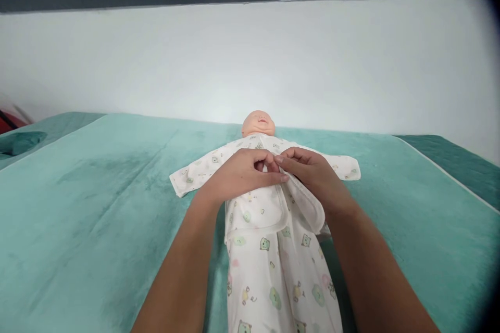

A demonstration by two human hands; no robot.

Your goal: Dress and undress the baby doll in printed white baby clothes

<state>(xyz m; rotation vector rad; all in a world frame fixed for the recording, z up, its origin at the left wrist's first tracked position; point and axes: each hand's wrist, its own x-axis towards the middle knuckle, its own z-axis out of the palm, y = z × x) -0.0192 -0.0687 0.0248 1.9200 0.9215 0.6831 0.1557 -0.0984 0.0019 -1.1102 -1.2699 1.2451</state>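
A baby doll (pixel 258 124) lies on its back on a teal blanket (pixel 97 208), head toward the wall. It wears a white romper (pixel 269 255) printed with small green animals, sleeves spread to both sides. My left hand (pixel 242 171) and my right hand (pixel 308 169) meet over the doll's chest. Both pinch the front edges of the romper, fingers curled and fingertips touching. The front flap hangs loose and open below my right hand. Whatever fastener sits between my fingers is hidden.
The teal blanket covers a wide flat surface that reaches a white wall (pixel 273 62) at the back. A darker green cover (pixel 457 166) shows at the far right, and a dark green fold (pixel 19 143) lies at the far left.
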